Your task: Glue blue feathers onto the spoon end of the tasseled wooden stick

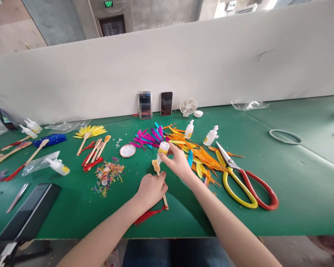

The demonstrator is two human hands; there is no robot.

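In the middle of the green table, my left hand (152, 189) is closed on a wooden handle (165, 202). The handle's wide, orange-tinted head (156, 165) sticks out past my fingers, and a red tassel (149, 215) trails from its lower end. My right hand (179, 161) grips a white glue bottle (163, 148) with a yellow label, tipped nozzle-down at the wide head. Whether the nozzle touches the wood I cannot tell. Just beyond lie purple and blue feathers (149, 138); orange feathers (208, 157) spread to the right.
Large scissors (239, 174) lie at right, blades partly apart. Glue bottles (210, 136) stand behind the feathers. Left are colourful scraps (108, 176), a small round lid (127, 151), tasselled handles (96, 152) and a yellow feather fan (90, 131). Phones (166, 104) and a small fan (188, 106) line the white partition.
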